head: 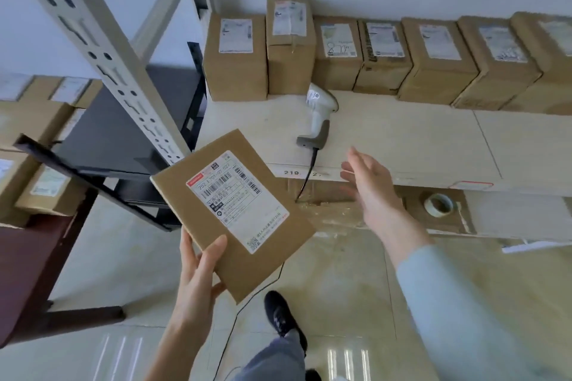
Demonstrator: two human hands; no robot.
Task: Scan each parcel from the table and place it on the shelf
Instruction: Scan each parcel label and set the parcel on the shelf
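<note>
My left hand pinches a flat brown cardboard parcel; right hand spread, empty, near the white handheld scanner. I judge this one unscanned, seven boxed parcels waiting on the counter.

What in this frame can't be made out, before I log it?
- Small print on the held parcel label: too small, head view.
- Labels on the row of boxes on the table: blurred.
- Rightmost box: cut off by the frame edge.
- Scanner window: faces away.
- Left hand fingers: hidden behind the parcel.
- Right hand: motion-blurred.
</note>
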